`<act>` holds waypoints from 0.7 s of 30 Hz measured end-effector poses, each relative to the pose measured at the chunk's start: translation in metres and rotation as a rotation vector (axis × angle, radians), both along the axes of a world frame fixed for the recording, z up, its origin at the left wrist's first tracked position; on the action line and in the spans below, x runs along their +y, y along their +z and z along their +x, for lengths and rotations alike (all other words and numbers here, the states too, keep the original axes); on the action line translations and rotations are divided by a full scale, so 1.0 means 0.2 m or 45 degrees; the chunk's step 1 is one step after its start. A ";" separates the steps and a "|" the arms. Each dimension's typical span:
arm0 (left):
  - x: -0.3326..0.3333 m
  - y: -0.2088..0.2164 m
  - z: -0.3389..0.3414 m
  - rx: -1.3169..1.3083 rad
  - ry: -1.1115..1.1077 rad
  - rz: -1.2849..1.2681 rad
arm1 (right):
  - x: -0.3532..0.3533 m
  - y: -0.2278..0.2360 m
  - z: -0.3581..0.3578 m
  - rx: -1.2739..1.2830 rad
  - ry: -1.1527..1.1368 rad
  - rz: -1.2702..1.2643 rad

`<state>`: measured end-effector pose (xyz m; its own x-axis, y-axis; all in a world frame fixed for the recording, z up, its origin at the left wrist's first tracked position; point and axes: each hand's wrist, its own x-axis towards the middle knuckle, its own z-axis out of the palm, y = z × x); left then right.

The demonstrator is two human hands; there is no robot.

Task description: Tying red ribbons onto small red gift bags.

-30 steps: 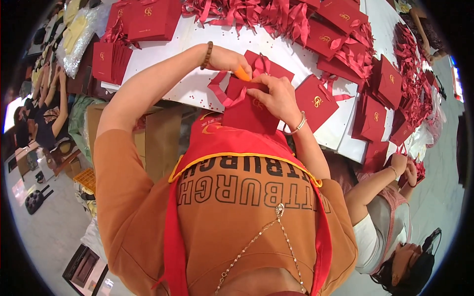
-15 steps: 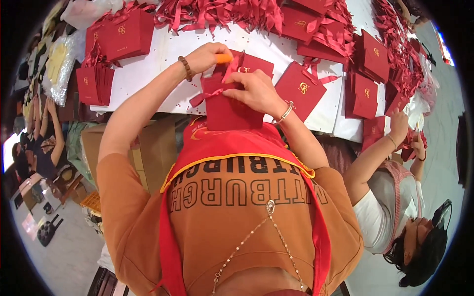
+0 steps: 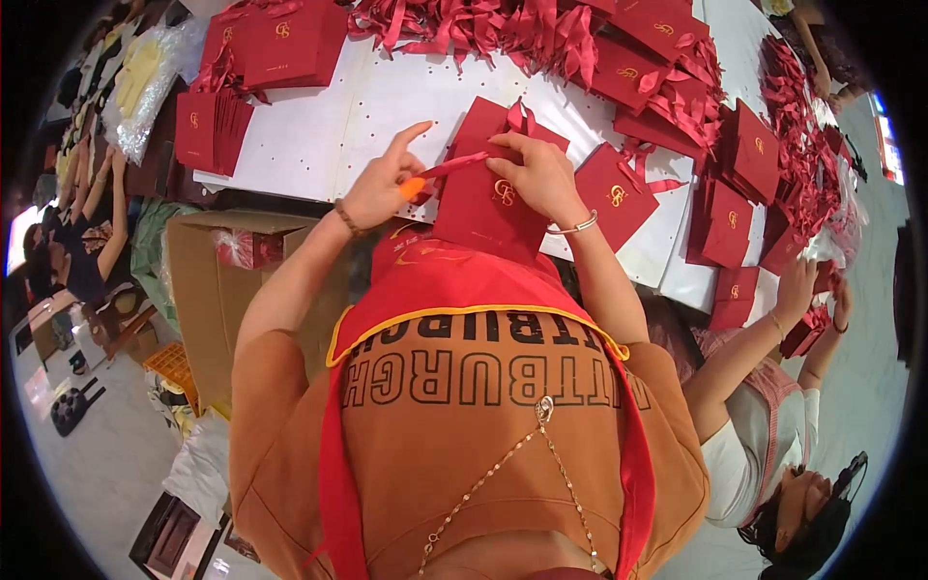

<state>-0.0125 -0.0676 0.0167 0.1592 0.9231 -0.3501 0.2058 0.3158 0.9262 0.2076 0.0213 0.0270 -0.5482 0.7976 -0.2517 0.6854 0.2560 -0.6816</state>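
Note:
A dark red paper gift bag [image 3: 474, 208] with a gold emblem leans at the near table edge, against my apron. A narrow red ribbon [image 3: 456, 166] stretches across the bag's upper left between my hands. My left hand [image 3: 379, 186] is left of the bag, its index finger stretched out and an orange finger cover [image 3: 413, 188] on one digit; its other fingers are curled at the ribbon's left end. My right hand [image 3: 543, 179] rests over the bag's upper right, thumb and fingers pinching the ribbon's other end. A ribbon loop [image 3: 521, 118] rises behind the bag.
Another red bag [image 3: 611, 198] lies to the right. Stacked bags [image 3: 290, 48] stand at the far left, and ribbons [image 3: 464, 34] are heaped at the back. An open cardboard box [image 3: 208, 290] is below the table's left. At the right, a co-worker's hands [image 3: 800, 290] handle red bags.
My left hand has come down and left from the bag's top. The bag's emblem side now shows, and the ribbon is drawn out between my hands. The whole view has shifted slightly.

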 end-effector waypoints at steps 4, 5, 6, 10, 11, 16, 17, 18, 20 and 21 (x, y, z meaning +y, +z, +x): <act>-0.08 0.11 -0.14 0.216 -0.202 -0.033 | 0.01 -0.06 0.00 -0.020 -0.022 0.062; -0.10 0.14 -0.16 0.091 -0.159 -0.119 | 0.02 -0.06 0.00 -0.014 -0.016 0.066; -0.12 0.18 -0.18 -0.035 -0.117 -0.204 | 0.02 -0.05 0.00 -0.025 -0.027 0.052; -0.17 0.24 -0.27 -0.358 0.173 -0.242 | 0.02 -0.05 -0.01 -0.092 -0.026 0.028; -0.17 0.22 -0.30 -0.735 0.148 -0.066 | 0.02 -0.06 -0.01 -0.091 -0.025 0.027; -0.03 0.27 -0.22 -1.478 0.212 0.353 | 0.02 -0.08 -0.02 -0.103 0.010 0.082; 0.01 0.30 -0.20 -1.435 0.300 0.391 | 0.02 -0.07 -0.02 -0.103 0.004 0.083; 0.06 0.34 -0.17 -1.389 0.386 0.427 | 0.02 -0.06 -0.02 -0.125 0.020 0.042; 0.12 0.35 -0.14 -1.204 0.547 0.449 | 0.01 -0.05 -0.03 -0.141 0.039 0.004; 0.17 0.31 -0.18 -1.101 0.470 0.376 | 0.01 -0.06 -0.03 -0.119 0.057 0.030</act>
